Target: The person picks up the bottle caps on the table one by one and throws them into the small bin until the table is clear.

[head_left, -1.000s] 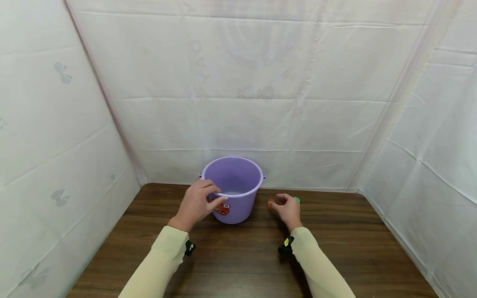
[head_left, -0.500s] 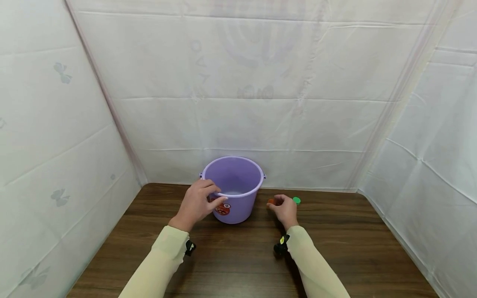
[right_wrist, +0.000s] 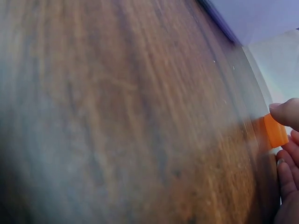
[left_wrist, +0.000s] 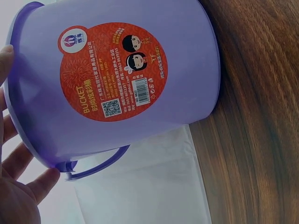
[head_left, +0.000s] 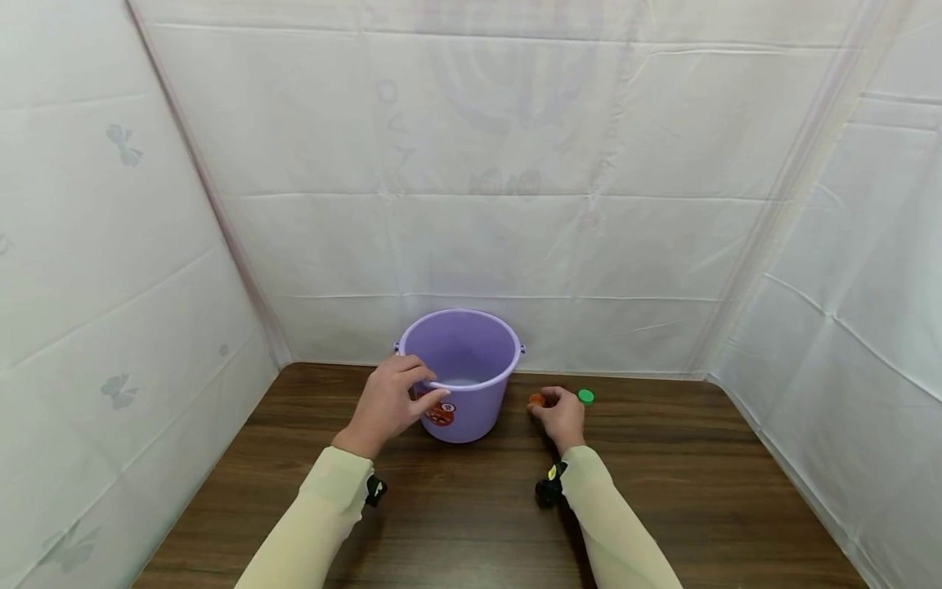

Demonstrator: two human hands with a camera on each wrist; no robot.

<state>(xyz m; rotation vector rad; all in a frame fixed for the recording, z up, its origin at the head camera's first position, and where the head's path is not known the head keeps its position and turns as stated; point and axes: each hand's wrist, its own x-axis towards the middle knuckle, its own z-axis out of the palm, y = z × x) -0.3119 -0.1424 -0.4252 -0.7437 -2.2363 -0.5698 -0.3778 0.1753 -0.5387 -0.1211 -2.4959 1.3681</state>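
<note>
A purple bucket point(head_left: 471, 415) with a round red label stands upright at the back of the table. My left hand point(head_left: 388, 399) grips its near left rim; the left wrist view shows fingers point(left_wrist: 42, 184) at the rim by the handle joint. To the bucket's right, my right hand point(head_left: 565, 419) pinches a small orange cap point(head_left: 538, 400) at table level. In the right wrist view the thumb lies against the orange cap point(right_wrist: 275, 132), with fingers curled below. A round green cap point(head_left: 585, 397) lies just right of that hand, apart from it.
The dark wooden table point(head_left: 456, 523) ends at a white cloth wall point(head_left: 633, 270) close behind the bucket. Cloth also hangs along the left and right sides. The bucket's thin handle point(left_wrist: 100, 165) hangs down from its joint.
My right hand has shifted left and closed in around the orange cap, uncovering the green cap beside it. The left hand and the bucket have stayed put.
</note>
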